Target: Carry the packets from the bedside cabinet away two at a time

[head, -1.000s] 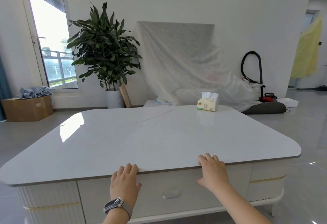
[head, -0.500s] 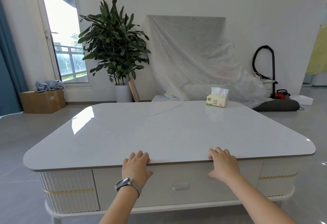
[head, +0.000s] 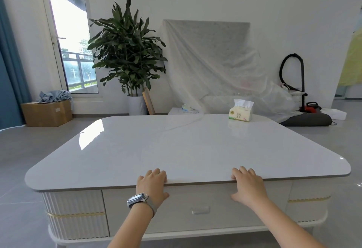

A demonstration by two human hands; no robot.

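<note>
both hands rested apart on the near edge of the white table, the left hand and the right hand each with fingers hooked over the rim, holding no packet. the carrying step seemed not started. the only packet-like thing, a tissue pack, stood at the far right edge, well apart from both hands; the next move probably needed a long reach or a walk around.

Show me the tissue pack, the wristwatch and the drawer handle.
tissue pack (head: 240, 114), head view, front face.
wristwatch (head: 137, 198), head view, its face.
drawer handle (head: 200, 210), head view, its middle.
</note>
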